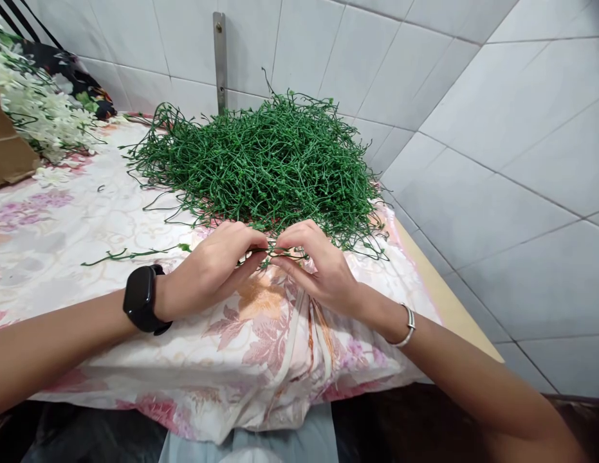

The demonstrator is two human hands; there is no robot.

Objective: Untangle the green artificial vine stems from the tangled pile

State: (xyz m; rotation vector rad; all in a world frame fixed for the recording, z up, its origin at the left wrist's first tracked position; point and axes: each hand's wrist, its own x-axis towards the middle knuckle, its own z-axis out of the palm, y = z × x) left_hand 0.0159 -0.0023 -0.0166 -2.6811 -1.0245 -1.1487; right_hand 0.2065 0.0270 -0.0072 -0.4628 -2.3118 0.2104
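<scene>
Pinching green stems [271, 250], one left hand [219, 260] and one right hand [324, 265] face one pile [275, 161].

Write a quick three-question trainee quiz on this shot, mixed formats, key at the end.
1. Multiple choice: what sits just beyond the left grip and right grip?
A) a stack of plates
B) a heap of green stems
C) a coil of rope

2. True or false: the black watch is worn on the left arm.

3. Fill in: on the tablecloth, a loose stem lies mostly to the ____ of the left grip.

Key: 1. B; 2. true; 3. left
</scene>
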